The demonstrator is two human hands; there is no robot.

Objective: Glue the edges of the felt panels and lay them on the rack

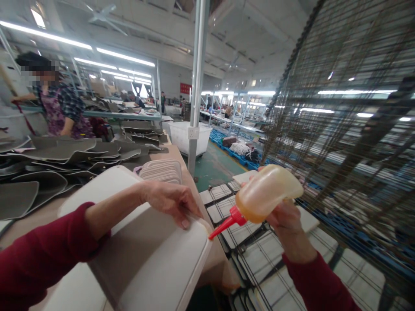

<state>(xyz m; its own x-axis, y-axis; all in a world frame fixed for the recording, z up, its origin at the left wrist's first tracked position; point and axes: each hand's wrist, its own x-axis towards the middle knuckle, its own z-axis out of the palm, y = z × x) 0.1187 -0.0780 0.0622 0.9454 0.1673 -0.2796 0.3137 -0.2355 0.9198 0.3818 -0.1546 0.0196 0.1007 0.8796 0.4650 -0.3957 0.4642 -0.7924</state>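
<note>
My right hand [287,218] is wrapped round a squeeze bottle [269,190] with amber liquid in its lower end. Tilted down to the left, its red nozzle meets the edge of a white rounded panel [155,268] near the corner. My left hand [171,201] grips that panel along its upper edge, thumb on the near face and fingers over the rim. The panel stands tilted in front of me, partly in shadow. Behind my left forearm lies another white rounded panel [113,181]. A stack of pale rounded pieces [162,170] sits just beyond my left hand.
Grey curved sheets [65,151] are heaped on the left of the table [181,157]. Wire racks bearing pale panels [259,250] stand at right, below a tilted wire grid [337,86]. Ahead are a metal post [196,86] and white bin [178,136]. A co-worker [58,99] stands at left.
</note>
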